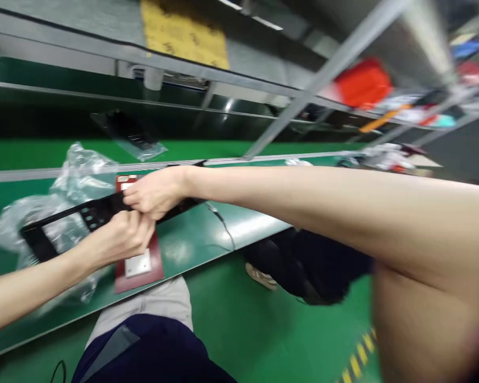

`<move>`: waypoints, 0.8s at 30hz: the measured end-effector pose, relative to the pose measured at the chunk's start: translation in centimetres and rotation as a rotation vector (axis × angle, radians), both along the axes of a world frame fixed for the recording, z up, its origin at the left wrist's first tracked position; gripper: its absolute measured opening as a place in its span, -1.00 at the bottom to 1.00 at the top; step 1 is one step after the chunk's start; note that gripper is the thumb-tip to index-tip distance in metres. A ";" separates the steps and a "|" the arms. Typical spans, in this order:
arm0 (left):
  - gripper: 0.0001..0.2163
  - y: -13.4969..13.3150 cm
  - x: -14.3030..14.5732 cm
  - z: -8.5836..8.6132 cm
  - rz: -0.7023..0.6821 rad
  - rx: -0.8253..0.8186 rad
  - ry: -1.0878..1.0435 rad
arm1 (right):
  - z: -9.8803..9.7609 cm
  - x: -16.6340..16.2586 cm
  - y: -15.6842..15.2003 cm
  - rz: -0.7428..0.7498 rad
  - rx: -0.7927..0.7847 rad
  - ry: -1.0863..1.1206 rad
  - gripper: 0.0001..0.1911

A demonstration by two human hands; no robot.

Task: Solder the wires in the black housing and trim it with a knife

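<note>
A long black panel (99,210) with a rectangular opening and several small holes near its left end lies aslant over the green bench. My left hand (127,232) is closed in front of the panel's middle, its fingers drawn in. Touching it from above, my right hand (155,194) has its fingertips pinched together at the panel. What either hand grips is hidden by the fingers. Beneath the panel sits a dark red board (155,260) bearing a white plate (138,264). Crumpled clear plastic bags (83,173) lie behind and under the panel's left end.
Farther back on the bench (183,239) rests a dark item in a clear bag (130,133). A thin black cable (225,226) runs to the front edge. Overhead is a metal shelf with a yellow sheet (186,34) and a red bin (363,82). Another person's shoe (260,276) shows below.
</note>
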State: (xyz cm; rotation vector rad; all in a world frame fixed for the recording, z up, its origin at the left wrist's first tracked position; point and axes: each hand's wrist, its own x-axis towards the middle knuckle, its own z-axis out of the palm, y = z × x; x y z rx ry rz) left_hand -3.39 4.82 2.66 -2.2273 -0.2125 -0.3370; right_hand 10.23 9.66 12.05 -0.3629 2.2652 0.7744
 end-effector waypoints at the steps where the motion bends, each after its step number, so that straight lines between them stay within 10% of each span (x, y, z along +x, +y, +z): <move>1: -0.78 0.2 0.1 -0.1 0.013 0.048 -0.016 | 0.1 -0.1 0.0 -0.006 0.009 0.009 -0.59; 9: -0.73 2.2 0.6 2.0 -0.087 0.113 0.052 | 0.2 -0.8 1.7 0.540 0.467 0.150 -0.61; 17: -0.60 2.5 0.9 2.3 0.250 -0.254 0.313 | -3.5 -0.7 4.6 -0.282 -0.101 0.431 -0.75; 24: -0.67 2.4 2.4 0.8 0.332 -0.315 0.292 | -4.9 -0.2 4.7 -0.567 -0.371 0.501 -0.80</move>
